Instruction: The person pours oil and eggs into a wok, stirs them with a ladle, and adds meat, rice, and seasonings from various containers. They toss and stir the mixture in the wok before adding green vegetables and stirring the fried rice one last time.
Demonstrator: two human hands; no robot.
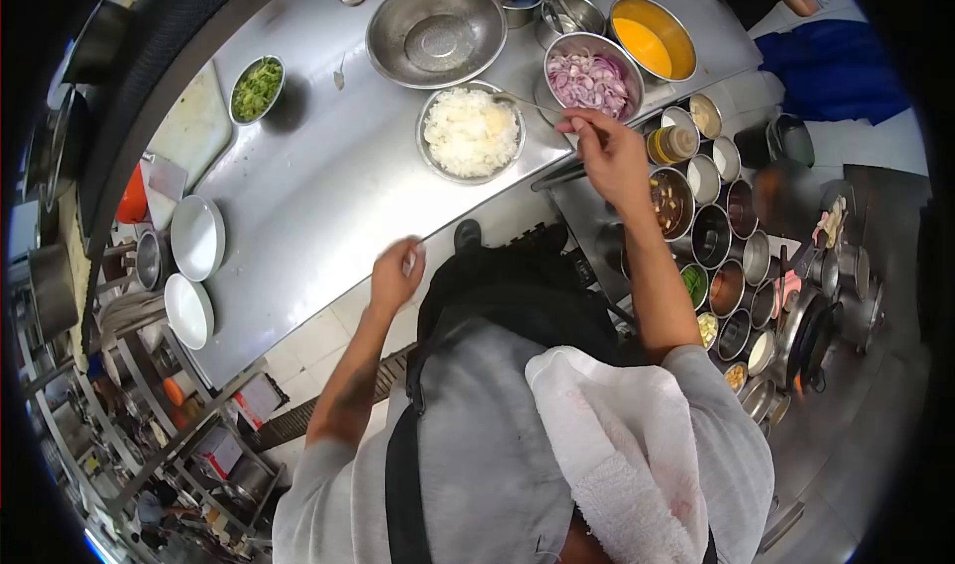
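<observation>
My right hand (609,158) is closed in a pinch on the thin handle of a metal spoon (537,104). The spoon's far end reaches the rim of a metal bowl (461,177) heaped with white rice (471,132); its tip is hard to make out. Just behind my right hand stands a metal bowl of chopped red onion (589,79). My left hand (398,269) hovers at the front edge of the steel table, fingers curled in, with nothing visible in them.
A wide metal basin (436,35) sits behind the rice. Farther left are a bowl of chopped greens (257,89), a white cutting board (195,116) and two white bowls (198,238). A pot of orange liquid (645,45) stands back right. Several ingredient containers (710,234) fill the right side.
</observation>
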